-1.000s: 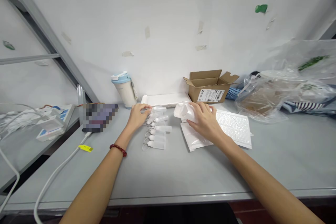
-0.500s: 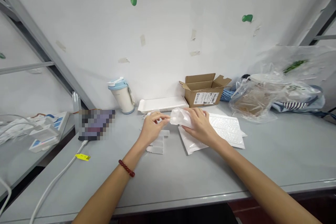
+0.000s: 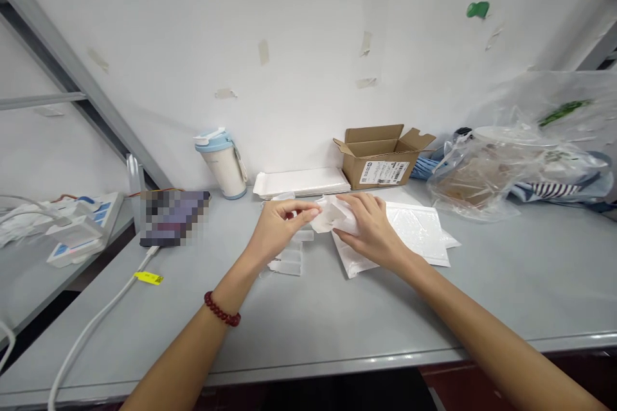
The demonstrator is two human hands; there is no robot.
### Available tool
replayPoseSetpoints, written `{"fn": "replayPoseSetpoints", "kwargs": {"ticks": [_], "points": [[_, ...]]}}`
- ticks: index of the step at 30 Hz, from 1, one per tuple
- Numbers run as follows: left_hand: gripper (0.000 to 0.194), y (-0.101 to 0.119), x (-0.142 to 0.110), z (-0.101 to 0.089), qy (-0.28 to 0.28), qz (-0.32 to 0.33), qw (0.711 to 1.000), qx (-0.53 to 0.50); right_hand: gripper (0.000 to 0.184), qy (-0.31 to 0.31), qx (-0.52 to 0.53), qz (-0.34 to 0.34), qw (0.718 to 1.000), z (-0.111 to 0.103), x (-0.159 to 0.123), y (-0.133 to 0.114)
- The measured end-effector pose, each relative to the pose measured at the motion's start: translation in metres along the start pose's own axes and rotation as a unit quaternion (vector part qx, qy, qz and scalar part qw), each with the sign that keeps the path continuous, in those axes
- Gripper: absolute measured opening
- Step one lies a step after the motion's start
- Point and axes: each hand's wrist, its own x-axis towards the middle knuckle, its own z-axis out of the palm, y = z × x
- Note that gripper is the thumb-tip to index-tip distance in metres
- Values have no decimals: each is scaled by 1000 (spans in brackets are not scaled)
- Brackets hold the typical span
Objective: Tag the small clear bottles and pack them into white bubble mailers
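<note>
On this grey tabletop [image 3: 337,327], my right hand [image 3: 372,226] grips a white pouch [image 3: 324,218] by flat mailers [image 3: 420,231], my left hand [image 3: 277,228] pinching its rim, mouth already opened, several translucent tubes [image 3: 289,266] lying outside it.

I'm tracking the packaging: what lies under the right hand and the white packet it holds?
White padded mailers show on both sides of the right hand, lying on the grey table. The hand and white packet hide whatever lies between.
</note>
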Motion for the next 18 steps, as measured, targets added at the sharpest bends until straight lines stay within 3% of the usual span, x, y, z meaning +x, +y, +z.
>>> {"fn": "replayPoseSetpoints", "kwargs": {"ticks": [4, 8, 10, 14, 18], "points": [[36, -3, 4, -9, 18, -50, 998, -26, 44, 11, -6, -13, 1000, -2, 0, -2], [24, 0, 1, -5, -137, -74, 986, -54, 46, 39, 1, -49, 998, -4, 0, -6], [19, 1, -2, 1, -174, -75, 980, -58, 49, 48, 6, -72, 996, -5, -1, -9], [22, -4, -3, 11, -151, -93, 981, -77, 52, 48, 14, -101, 994, -4, -1, -12], [27, -7, 0, 9, -93, -118, 985, -79, 62, 25, 7, -106, 994, -5, -1, -14]]}}
